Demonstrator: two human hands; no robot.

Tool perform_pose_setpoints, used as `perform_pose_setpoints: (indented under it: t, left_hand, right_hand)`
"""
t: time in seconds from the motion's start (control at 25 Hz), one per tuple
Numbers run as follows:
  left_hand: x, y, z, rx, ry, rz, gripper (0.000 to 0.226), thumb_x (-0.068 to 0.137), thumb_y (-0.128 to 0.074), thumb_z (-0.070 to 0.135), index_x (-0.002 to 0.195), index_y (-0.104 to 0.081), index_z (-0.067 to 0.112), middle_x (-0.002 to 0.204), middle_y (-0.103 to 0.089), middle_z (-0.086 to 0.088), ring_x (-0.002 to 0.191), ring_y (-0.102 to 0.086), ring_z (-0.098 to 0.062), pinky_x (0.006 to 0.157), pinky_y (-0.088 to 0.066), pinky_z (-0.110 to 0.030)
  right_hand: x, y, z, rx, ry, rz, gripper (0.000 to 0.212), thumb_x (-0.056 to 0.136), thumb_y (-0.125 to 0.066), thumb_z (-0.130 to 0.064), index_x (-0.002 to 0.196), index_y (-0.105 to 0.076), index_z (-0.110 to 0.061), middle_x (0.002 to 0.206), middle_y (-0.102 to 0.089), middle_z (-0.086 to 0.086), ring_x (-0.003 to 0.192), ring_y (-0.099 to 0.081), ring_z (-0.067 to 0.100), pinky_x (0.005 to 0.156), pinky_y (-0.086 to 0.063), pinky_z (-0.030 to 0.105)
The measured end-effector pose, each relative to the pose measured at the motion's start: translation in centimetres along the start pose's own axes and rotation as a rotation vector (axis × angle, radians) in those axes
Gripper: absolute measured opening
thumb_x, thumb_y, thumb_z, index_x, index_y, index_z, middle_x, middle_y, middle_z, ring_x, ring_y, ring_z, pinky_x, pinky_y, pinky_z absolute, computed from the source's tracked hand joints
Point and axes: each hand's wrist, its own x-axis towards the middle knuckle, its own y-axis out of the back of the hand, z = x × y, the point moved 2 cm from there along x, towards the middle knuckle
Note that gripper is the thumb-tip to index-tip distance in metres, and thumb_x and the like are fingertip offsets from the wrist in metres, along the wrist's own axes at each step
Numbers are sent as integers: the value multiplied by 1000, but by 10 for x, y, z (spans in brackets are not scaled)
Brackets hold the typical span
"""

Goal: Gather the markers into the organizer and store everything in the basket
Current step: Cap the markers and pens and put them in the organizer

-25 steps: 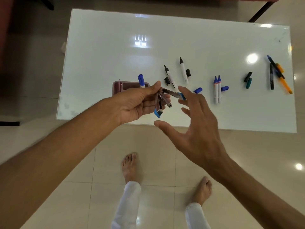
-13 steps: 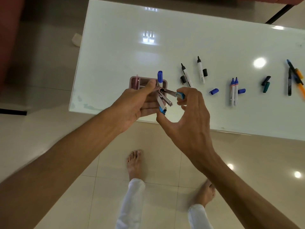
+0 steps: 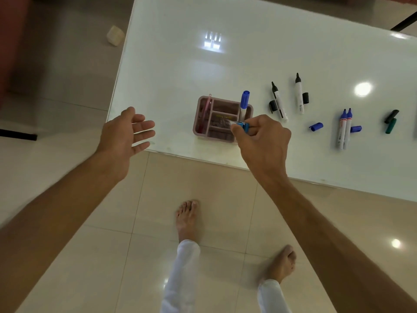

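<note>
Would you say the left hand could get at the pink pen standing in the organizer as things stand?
Probably yes. The left hand is open and holds nothing, and the pink pen stands in the organizer's left compartment, the side nearest it. The right hand is busy over the organizer's other side.

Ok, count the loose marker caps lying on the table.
6 in view: two black caps beside the black markers, two blue caps by the blue pair, a black and a teal cap farther right. More may be off-frame.

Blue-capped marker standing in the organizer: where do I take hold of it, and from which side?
Pinch the blue-capped marker by its cap from above. It stands nearly upright in the pink organizer, with its lower barrel walled in and the right hand close beside; only the top seems freely reachable.
</note>
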Motion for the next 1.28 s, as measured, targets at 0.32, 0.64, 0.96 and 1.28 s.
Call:
perform_pose_setpoints:
  t: [0.32, 0.64, 0.96, 1.28]
  left_hand:
    - [-1, 0, -6, 7, 12, -86, 31, 111, -49, 41, 97, -70, 22, 87, -83, 8, 97, -79, -16, 89, -60, -36]
    - [-32, -56, -8, 235, -109, -260, 25, 109, -56, 35, 100, -73, 18, 90, -83, 2, 89, -79, -17, 89, -60, -39]
    - [-70, -148, -30, 434, -226, -458, 24, 107, -59, 35, 98, -76, 21, 91, -83, 3, 81, -79, -9, 86, -60, -38]
    - [-84, -234, -24, 959, -758, -445, 14, 99, -71, 35, 106, -66, 24, 97, -73, 12, 84, -72, -6, 77, -58, -26]
  right_hand:
    - [19, -5, -1, 13, -41, -15, 35, 93, -73, -50, 105, -68, -18, 73, -70, -13, 69, -69, 2, 62, -45, 1]
    - [-32, 46, 91, -47, -152, -270, 12, 99, -65, -16, 93, -76, -17, 78, -78, -5, 65, -77, 9, 75, -66, 39]
    - [-37, 103, 161, 29, -307, -155, 13, 98, -65, -16, 90, -75, -16, 77, -78, -2, 62, -77, 11, 79, -65, 46]
    - [-16, 129, 184, 58, -294, -75, 14, 97, -65, -16, 88, -74, -17, 74, -77, -3, 64, -77, 15, 79, -62, 45]
